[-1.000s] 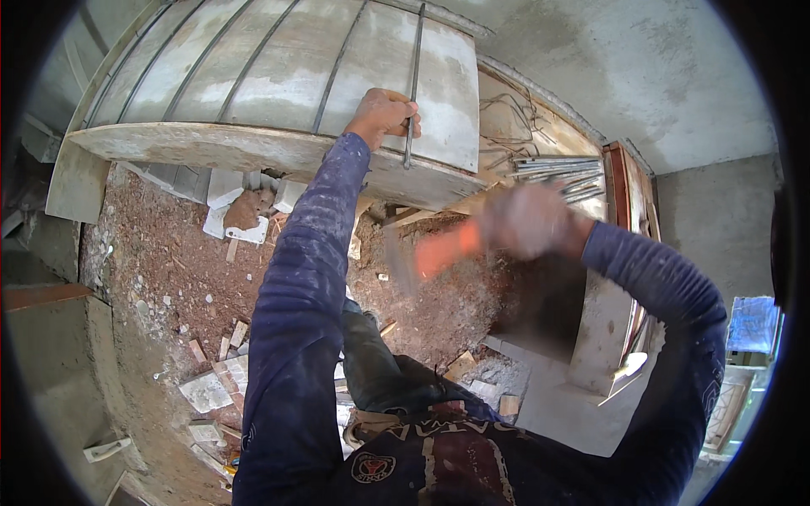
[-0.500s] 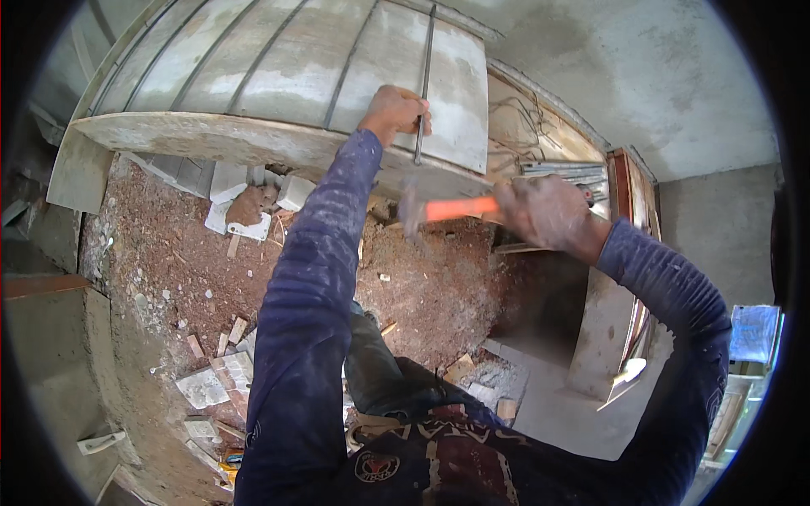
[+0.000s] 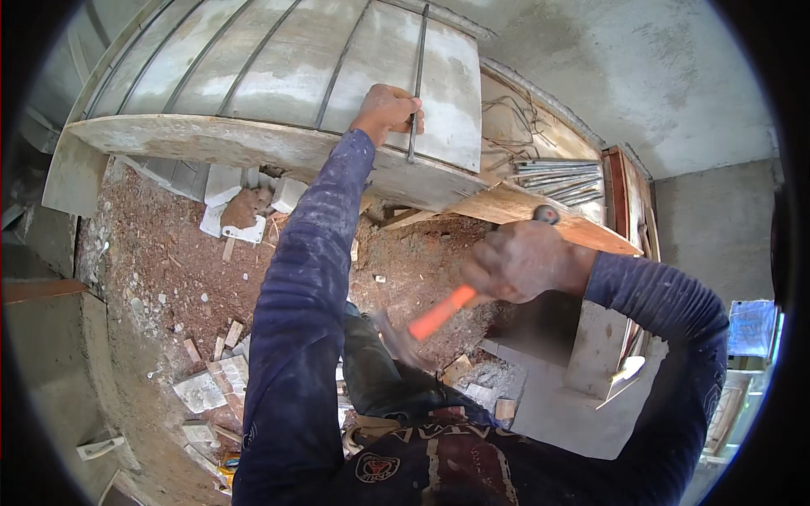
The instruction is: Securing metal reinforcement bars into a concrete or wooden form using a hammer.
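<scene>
My left hand (image 3: 388,111) is closed around a thin steel rod (image 3: 420,52), near the rod's lower end. That rod lies across the pale grey board (image 3: 451,93), close to the board's right edge. Off to the right, my right hand (image 3: 519,261) grips a hammer (image 3: 443,313) by its orange handle, with the black butt sticking out above the fist. The hammer's metal head is blurred and hangs low, below the board's front edge and apart from the rod.
More rods (image 3: 245,59) cross the board to the left, spaced apart. A bundle of short metal bars (image 3: 561,181) rests at the right on a wooden panel. Broken blocks (image 3: 202,390) and wood scraps litter the reddish dirt floor (image 3: 278,278). Concrete walls stand around.
The hammer has swung down and towards me, its head dropping from near the board's front edge. My left hand stays on the rod.
</scene>
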### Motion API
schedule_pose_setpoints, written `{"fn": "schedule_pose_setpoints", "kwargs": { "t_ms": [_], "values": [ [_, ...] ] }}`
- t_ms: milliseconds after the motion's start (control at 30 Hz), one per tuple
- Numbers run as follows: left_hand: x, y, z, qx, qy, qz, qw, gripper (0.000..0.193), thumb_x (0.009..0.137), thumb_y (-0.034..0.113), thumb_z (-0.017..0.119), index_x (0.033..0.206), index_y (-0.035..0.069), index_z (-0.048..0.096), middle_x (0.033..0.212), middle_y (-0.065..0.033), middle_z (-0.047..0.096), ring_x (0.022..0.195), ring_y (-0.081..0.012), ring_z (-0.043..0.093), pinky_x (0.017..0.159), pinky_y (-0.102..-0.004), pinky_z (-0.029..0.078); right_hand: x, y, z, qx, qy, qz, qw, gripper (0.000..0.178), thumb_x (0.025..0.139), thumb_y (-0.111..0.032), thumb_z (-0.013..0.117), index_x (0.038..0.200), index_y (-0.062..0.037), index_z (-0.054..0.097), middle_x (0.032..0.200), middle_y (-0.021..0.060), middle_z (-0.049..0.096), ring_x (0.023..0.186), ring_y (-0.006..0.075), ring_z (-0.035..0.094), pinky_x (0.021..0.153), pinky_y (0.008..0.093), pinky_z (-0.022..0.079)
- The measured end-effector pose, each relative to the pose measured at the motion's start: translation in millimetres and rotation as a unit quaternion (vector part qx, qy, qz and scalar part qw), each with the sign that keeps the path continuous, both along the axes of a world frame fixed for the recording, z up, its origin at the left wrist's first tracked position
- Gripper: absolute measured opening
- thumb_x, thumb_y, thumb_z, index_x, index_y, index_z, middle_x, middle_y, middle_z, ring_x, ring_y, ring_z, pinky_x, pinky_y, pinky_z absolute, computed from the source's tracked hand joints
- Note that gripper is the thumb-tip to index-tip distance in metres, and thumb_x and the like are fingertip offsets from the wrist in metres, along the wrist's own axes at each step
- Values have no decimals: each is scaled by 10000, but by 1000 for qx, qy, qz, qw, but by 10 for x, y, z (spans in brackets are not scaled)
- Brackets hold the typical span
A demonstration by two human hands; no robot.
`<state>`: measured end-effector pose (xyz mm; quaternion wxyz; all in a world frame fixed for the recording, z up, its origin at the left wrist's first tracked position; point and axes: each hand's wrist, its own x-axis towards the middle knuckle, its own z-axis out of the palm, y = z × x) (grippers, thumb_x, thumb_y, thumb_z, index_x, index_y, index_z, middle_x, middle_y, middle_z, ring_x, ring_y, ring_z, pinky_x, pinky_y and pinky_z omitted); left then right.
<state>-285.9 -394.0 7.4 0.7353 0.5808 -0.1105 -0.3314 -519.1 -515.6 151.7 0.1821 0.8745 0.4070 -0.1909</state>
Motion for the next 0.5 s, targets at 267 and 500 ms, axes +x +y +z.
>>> {"fn": "schedule_pose_setpoints", "kwargs": {
  "t_ms": [267, 500],
  "values": [
    [-12, 14, -63, -11, 12, 10, 1000, 298, 929, 66, 620, 1094, -174, 557, 884, -166, 664, 726, -242, 701, 708, -345, 630, 231, -171, 170, -104, -34, -208, 972, 379, 995, -432, 474, 994, -57, 524, 751, 109, 662, 577, 257, 663, 460, 401, 526],
    [10, -11, -53, -22, 5, 4, 1000, 316, 939, 83, 624, 1093, -184, 554, 868, -166, 663, 715, -232, 698, 691, -333, 634, 329, -560, -129, -156, 67, -153, 974, 365, 955, -424, 532, 1003, -63, 560, 729, 88, 625, 525, 237, 619, 451, 380, 512]
  ]
}}
